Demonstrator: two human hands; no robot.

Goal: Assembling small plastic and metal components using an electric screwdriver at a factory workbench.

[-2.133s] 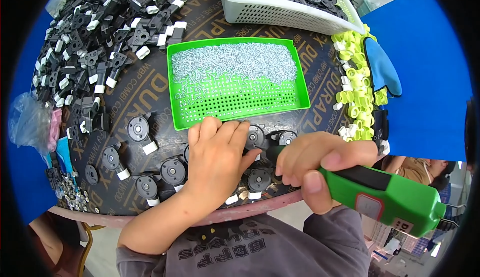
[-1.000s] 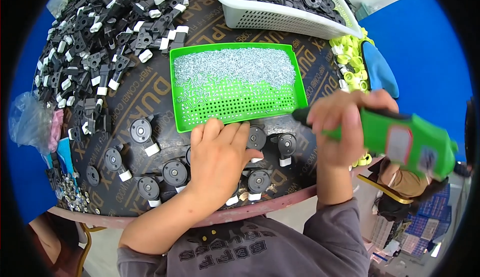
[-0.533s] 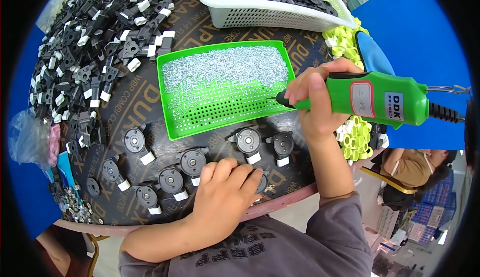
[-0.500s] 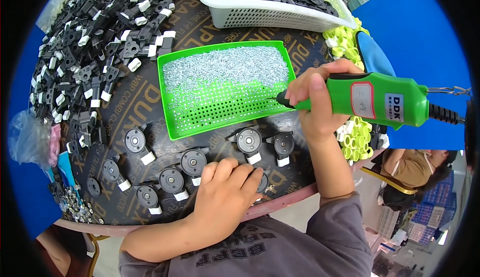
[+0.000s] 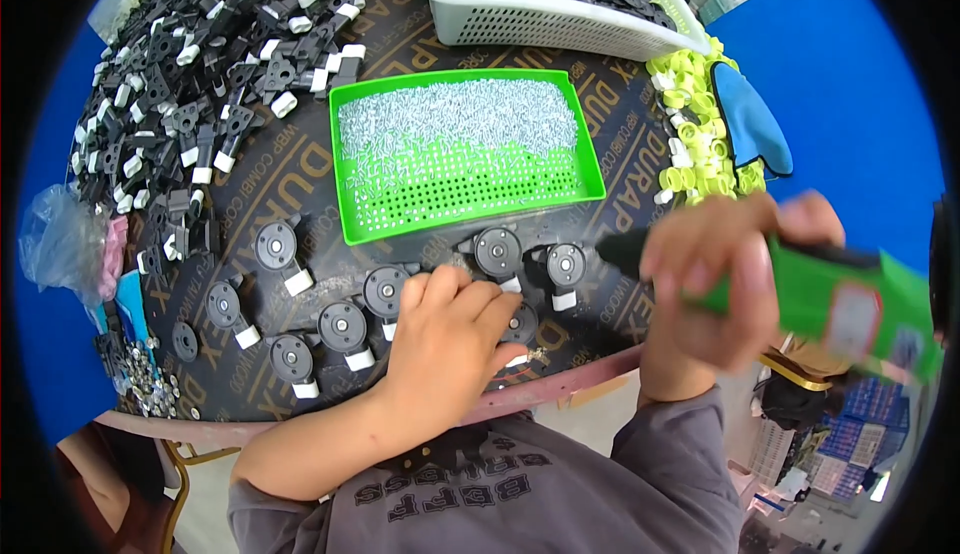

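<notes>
Your right hand [image 5: 715, 289] has swung the green electric screwdriver [image 5: 800, 294] off the green perforated screw tray [image 5: 465, 159], fingers wrapped round it, tip pointing left toward the round black discs [image 5: 530, 259] just below the tray; your left hand [image 5: 440, 339] presses one, fingers together.

The only bare stretch of table [image 5: 300, 169] is a strip between the green tray [image 5: 466, 216] and the heap of black parts [image 5: 190, 64] to its left. In front of the tray, a row of round black discs [image 5: 345, 324] fills the near edge, with narrow gaps between them. The white basket [image 5: 560, 24] walls off the far side, and yellow caps [image 5: 695, 144] crowd the right rim
</notes>
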